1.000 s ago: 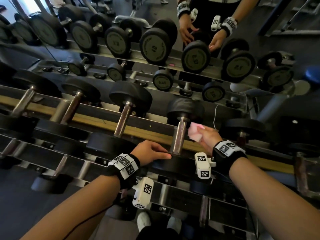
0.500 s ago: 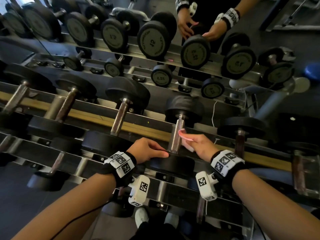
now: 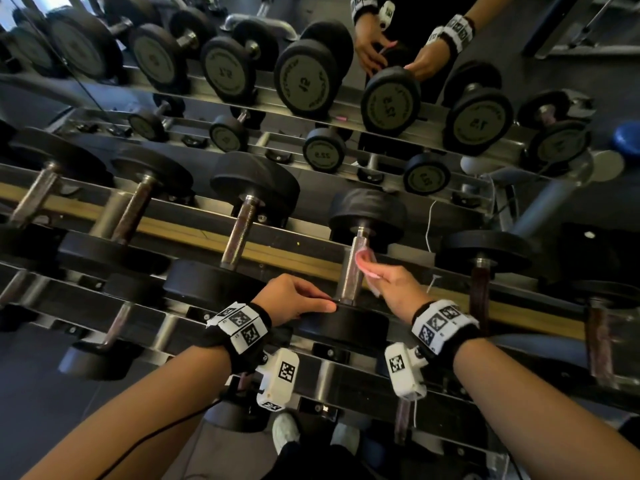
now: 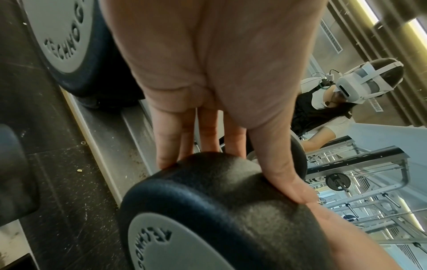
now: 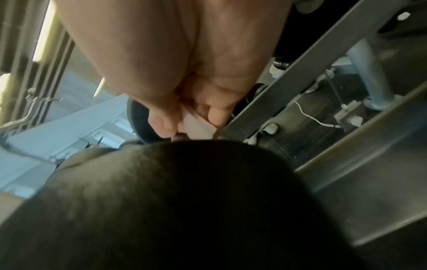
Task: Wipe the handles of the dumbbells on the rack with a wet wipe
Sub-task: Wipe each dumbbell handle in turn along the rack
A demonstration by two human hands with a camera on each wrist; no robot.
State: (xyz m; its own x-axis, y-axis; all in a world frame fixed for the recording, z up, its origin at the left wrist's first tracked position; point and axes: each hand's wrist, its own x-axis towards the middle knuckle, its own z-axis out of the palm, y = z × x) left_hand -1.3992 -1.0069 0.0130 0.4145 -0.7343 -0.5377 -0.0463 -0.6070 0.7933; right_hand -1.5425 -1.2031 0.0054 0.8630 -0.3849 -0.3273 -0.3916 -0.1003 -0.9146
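A black dumbbell lies on the rack's upper rail (image 3: 194,233), its steel handle (image 3: 350,282) running between a far head (image 3: 367,213) and a near head (image 3: 346,327). My right hand (image 3: 370,268) pinches a pink wet wipe (image 3: 363,259) against the right side of that handle, near its upper half. In the right wrist view the right hand (image 5: 189,126) holds the wipe (image 5: 198,124) just beyond the near head (image 5: 184,201). My left hand (image 3: 311,303) rests on the near head, fingers laid over its top edge. The left wrist view shows the left hand (image 4: 231,175) with straight fingers (image 4: 166,146) and thumb spread on the head (image 4: 208,191).
More dumbbells lie on the same rail to the left (image 3: 242,233) (image 3: 135,213) and right (image 3: 481,258). Lower tiers hold others (image 3: 100,358). A mirror behind reflects the rack (image 3: 304,81) and my hands (image 3: 398,53). My shoes (image 3: 287,431) stand below.
My right hand has moved left with the wipe, from beside the handle to against it. The left hand has stayed on the near head.
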